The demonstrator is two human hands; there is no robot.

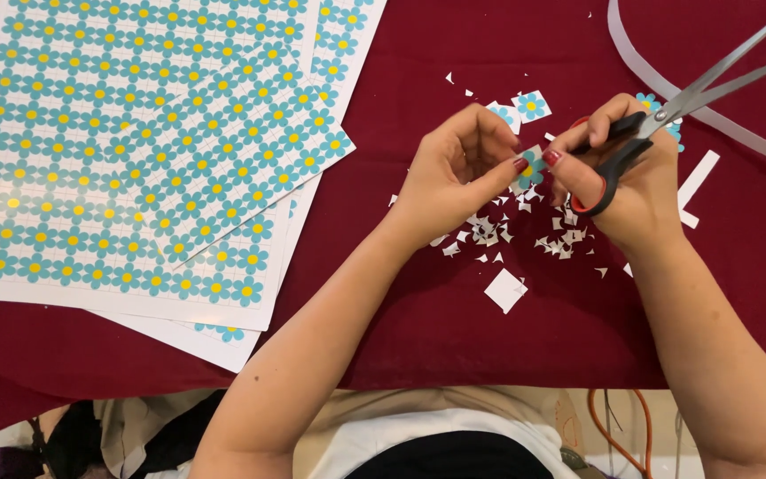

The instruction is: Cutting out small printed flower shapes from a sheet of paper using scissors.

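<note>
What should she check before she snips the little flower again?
1. Flower cutout pinched between the fingertips of both hands: ok.
2. Scissors in the right hand, blades apart and pointing away: ok.
3. Left hand clear of the blades: ok.
4. Scraps piled on the red cloth under the hands: not ok, cluttered.
5. Flower sheets flat, out of the way: ok.
6. Cutout's edges trimmed evenly: cannot tell.

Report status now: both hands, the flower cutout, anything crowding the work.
Left hand pinches flower cutout. Right hand touches it too, holding scissors, blades open, pointing away. White paper scraps litter red cloth underneath; flower sheets lie off left.
</note>
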